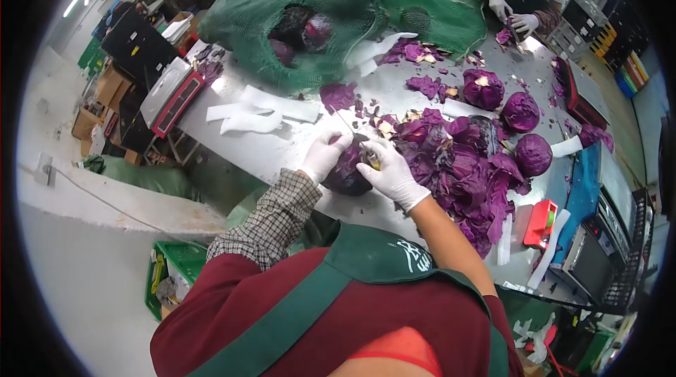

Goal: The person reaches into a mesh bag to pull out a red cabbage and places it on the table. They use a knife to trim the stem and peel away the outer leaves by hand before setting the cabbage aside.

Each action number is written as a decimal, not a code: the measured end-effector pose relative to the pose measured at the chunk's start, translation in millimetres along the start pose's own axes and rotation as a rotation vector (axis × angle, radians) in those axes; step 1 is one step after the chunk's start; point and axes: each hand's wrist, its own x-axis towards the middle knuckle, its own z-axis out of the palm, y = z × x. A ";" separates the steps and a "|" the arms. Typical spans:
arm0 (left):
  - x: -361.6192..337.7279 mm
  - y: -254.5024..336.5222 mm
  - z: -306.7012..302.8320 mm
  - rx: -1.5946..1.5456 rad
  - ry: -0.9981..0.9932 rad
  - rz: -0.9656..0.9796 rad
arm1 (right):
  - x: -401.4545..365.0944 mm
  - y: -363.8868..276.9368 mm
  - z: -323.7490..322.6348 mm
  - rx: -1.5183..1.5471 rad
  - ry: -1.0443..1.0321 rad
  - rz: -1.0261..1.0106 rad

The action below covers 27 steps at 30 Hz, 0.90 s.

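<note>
A long steel desk (282, 151) carried everything. A big green net sack (267, 17) slumped across its far end, its mouth gaping on dark cabbages inside. A heap of torn purple leaves (472, 172) crowded close beside the right hand (389, 171), with three trimmed heads (533, 154) beyond it. White foam sleeves (246, 116) lay near the desk's left edge. A co-worker's gloved hands (510, 14) worked at the far corner.

The red cabbage (346, 174) sat on the desk's near edge between both gloved hands. The left hand (325, 153) had its fingers wrapped around the cabbage's side. The right fingers were bent over its pale stump, and whether they gripped it could not be told. The hands hid most of the head. A thin blade-like line (343, 123) rose between them, its holder unclear.
</note>
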 end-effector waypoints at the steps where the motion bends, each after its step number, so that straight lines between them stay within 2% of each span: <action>1: 3.6 -1.2 -0.3 -0.034 -0.005 -0.014 | -0.5 -4.1 -6.6 -0.015 -0.050 0.027; 3: 9.2 -2.2 2.5 -0.026 -0.020 0.019 | 1.9 -8.8 -17.4 0.010 -0.128 0.075; 6: 2.3 16.8 5.2 -0.041 -0.095 -0.073 | 1.9 1.9 -15.3 -0.065 -0.193 0.061; 7: 0.9 20.0 4.2 -0.009 -0.115 -0.052 | -3.3 1.2 -14.4 0.030 -0.151 0.062; 10: 35.9 -28.6 -11.3 -0.222 -0.085 -0.088 | -44.2 -9.3 -17.5 0.209 -0.164 -0.130; 11: 39.2 -27.4 -27.0 -0.405 -0.186 -0.271 | -63.6 1.0 -15.3 0.189 -0.078 -0.097; 12: 57.1 -62.0 -35.1 -0.566 -0.235 -0.338 | -79.7 14.0 -17.3 0.165 0.011 -0.067; 14: 28.1 -21.6 -31.7 -0.625 -0.056 -0.457 | -96.0 17.3 -39.2 0.549 0.083 0.549; 17: 28.2 -48.2 -24.8 -0.434 0.040 -0.324 | -94.3 54.3 -81.1 0.435 0.378 0.562; 18: 23.4 -47.5 -22.9 -0.411 0.016 -0.285 | -90.8 66.2 -99.0 0.405 0.494 0.576; 20: 11.3 -37.4 -22.2 -0.364 -0.030 -0.200 | -82.3 68.2 -126.9 -0.485 0.621 0.251; 22: -9.4 -16.4 -12.5 -0.223 -0.053 -0.042 | -63.4 16.2 -121.4 -0.431 0.583 0.134; 23: -3.5 -45.2 -6.0 -0.117 -0.006 -0.065 | -58.0 -2.0 -109.3 -0.231 0.506 0.117; 24: -26.1 -11.6 -1.5 -0.052 -0.025 -0.095 | -54.8 -0.6 -89.6 -0.154 0.412 0.109; 27: -71.7 30.3 16.8 -0.294 -0.140 -0.045 | -58.4 11.1 -31.7 0.544 0.197 0.512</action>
